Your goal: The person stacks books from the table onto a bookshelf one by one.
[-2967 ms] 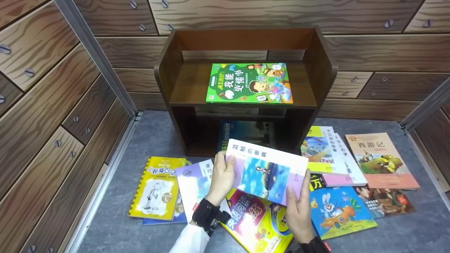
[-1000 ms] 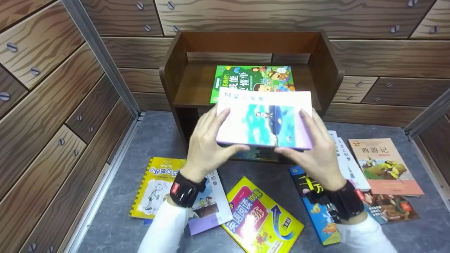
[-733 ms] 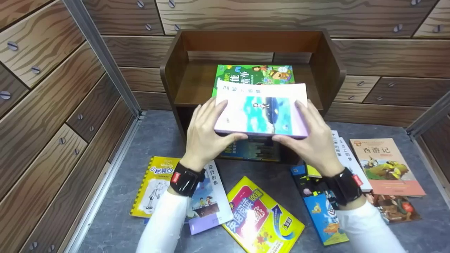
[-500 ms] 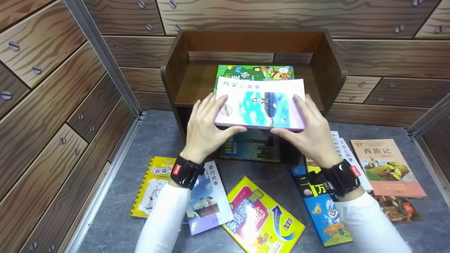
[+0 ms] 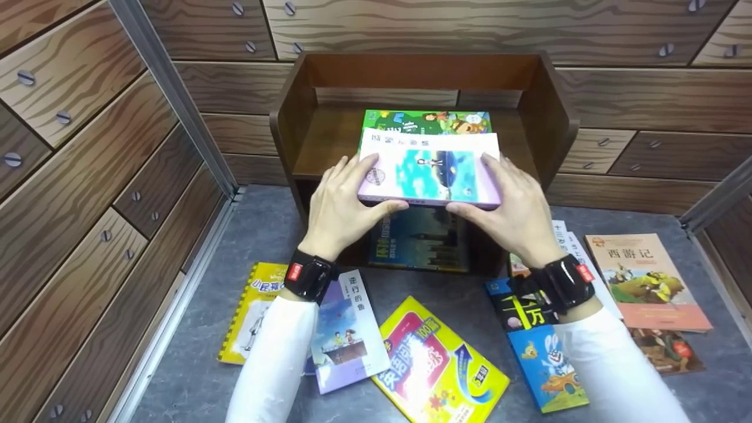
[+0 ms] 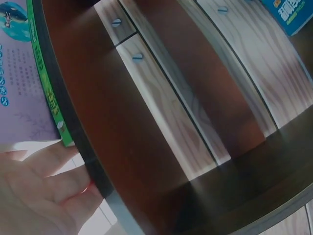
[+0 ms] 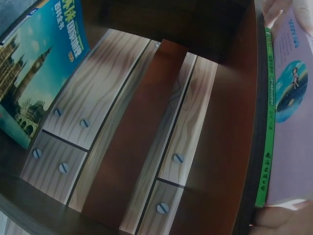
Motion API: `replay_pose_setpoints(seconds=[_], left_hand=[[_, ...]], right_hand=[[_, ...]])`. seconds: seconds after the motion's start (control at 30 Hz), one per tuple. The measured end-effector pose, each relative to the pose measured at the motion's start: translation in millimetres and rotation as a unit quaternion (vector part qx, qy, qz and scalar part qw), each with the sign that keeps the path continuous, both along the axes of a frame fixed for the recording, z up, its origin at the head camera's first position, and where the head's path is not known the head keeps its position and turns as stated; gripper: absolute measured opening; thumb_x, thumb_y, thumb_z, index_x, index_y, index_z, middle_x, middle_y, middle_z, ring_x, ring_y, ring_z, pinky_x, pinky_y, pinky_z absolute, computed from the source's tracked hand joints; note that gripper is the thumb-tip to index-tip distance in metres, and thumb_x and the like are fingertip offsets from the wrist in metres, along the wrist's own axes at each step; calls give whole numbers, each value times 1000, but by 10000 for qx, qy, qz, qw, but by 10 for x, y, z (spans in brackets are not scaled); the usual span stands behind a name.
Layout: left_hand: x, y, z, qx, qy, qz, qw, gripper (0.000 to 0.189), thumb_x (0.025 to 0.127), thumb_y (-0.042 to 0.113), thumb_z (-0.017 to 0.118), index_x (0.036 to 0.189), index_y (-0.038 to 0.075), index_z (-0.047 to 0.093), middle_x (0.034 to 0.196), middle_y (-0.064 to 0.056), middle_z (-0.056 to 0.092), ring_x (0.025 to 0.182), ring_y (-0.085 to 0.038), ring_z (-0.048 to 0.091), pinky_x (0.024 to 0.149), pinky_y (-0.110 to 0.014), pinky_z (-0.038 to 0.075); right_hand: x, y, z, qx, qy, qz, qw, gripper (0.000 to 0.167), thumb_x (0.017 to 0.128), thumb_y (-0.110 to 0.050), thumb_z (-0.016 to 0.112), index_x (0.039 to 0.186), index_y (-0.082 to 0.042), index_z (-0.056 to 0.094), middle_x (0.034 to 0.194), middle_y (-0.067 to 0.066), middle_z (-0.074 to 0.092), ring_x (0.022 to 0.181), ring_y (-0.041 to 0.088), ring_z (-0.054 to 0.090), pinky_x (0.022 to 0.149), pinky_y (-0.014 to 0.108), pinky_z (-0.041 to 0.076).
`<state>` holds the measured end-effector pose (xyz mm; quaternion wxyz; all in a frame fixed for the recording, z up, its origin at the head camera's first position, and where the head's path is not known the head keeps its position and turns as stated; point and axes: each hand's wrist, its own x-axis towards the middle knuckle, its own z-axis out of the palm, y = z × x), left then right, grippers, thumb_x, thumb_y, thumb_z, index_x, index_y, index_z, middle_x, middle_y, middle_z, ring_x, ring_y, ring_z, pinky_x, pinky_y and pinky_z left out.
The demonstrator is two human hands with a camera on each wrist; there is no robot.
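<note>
Both hands hold a white-and-purple book (image 5: 435, 173) flat, its cover showing a girl and a whale. My left hand (image 5: 338, 205) grips the left edge, with its thumb along the near edge. The right hand (image 5: 517, 208) grips the right edge in the same way. Beneath it, a green picture book (image 5: 470, 122) lies on the upper shelf of a brown bookcase (image 5: 317, 138), its near part covered. Both wrist views show the held book's purple back cover (image 7: 293, 161) right against the green spine (image 7: 267, 122).
A blue book with a city picture (image 5: 420, 241) lies in the lower compartment. On the grey floor are a yellow English reader (image 5: 440, 364), a lilac book (image 5: 349, 338), a yellow notebook-style book (image 5: 249, 317), a blue rabbit book (image 5: 546, 364) and an orange book (image 5: 652, 276).
The held book has gone from above the floor up to the upper shelf, then farther in and slightly left over the green book. Both hands keep their grip.
</note>
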<state>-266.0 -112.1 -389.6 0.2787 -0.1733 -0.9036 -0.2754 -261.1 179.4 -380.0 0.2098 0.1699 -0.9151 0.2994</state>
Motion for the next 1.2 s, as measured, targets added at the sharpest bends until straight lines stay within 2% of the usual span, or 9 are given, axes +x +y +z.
replay_pose_setpoints(seconds=[0.1, 0.23, 0.33, 0.43, 0.6, 0.8, 0.97, 1.2], left_hand=[[-8, 5, 51, -193, -185, 188, 9995, 94, 76, 76, 76, 147, 16, 60, 147, -10, 62, 137, -35, 55, 112, -50, 46], [-23, 14, 103, -455, -311, 448, 9975, 94, 76, 81, 71, 149, 21, 59, 147, -9, 61, 131, -31, 60, 93, -48, 57], [-44, 22, 124, -603, -361, 615, 9956, 94, 77, 83, 68, 149, 24, 59, 147, -7, 62, 128, -28, 62, 78, -46, 57], [-63, 31, 144, -756, -410, 743, 9935, 94, 77, 85, 66, 150, 26, 59, 146, -7, 62, 124, -27, 64, 69, -44, 54], [-94, 47, 196, -1083, -584, 927, 9881, 95, 78, 86, 62, 152, 26, 56, 147, -7, 62, 117, -29, 66, 64, -41, 52], [-141, 76, 247, -1499, -828, 1153, 9785, 95, 81, 86, 59, 154, 26, 53, 151, -7, 57, 122, -30, 65, 64, -41, 52], [-168, 106, 283, -1720, -913, 1303, 9722, 94, 82, 86, 57, 155, 26, 52, 152, -7, 57, 120, -31, 66, 66, -43, 54], [-211, 135, 349, -1847, -1012, 1421, 9672, 94, 81, 86, 57, 154, 26, 53, 152, -5, 58, 125, -30, 64, 72, -46, 57]], right_hand=[[-33, -9, 17, 15, -100, -92, 9999, 97, 81, -58, 84, 152, -2, 49, 159, 24, 43, 145, 43, 43, 118, 60, 30], [-76, -15, 28, 63, -234, -136, 9996, 98, 82, -61, 81, 154, -3, 48, 161, 24, 39, 144, 43, 44, 119, 59, 27], [-102, -9, 37, 127, -276, -142, 9994, 99, 84, -63, 79, 155, -4, 46, 162, 23, 37, 144, 43, 44, 120, 59, 27], [-128, -7, 51, 209, -320, -139, 9992, 99, 85, -65, 76, 157, -5, 44, 163, 22, 36, 144, 44, 44, 119, 59, 28], [-175, -23, 74, 312, -455, -152, 9984, 101, 86, -69, 72, 159, -6, 42, 165, 21, 33, 146, 44, 42, 120, 60, 28], [-237, -43, 80, 458, -502, -239, 9974, 104, 86, -72, 69, 159, -5, 40, 165, 21, 33, 149, 41, 39, 121, 59, 27], [-298, -48, 79, 556, -491, -321, 9967, 104, 86, -74, 68, 159, -6, 41, 164, 22, 34, 149, 41, 38, 119, 61, 26], [-337, -69, 61, 567, -401, -433, 9966, 103, 87, -73, 68, 159, -6, 41, 164, 22, 36, 148, 45, 39, 115, 63, 26]])
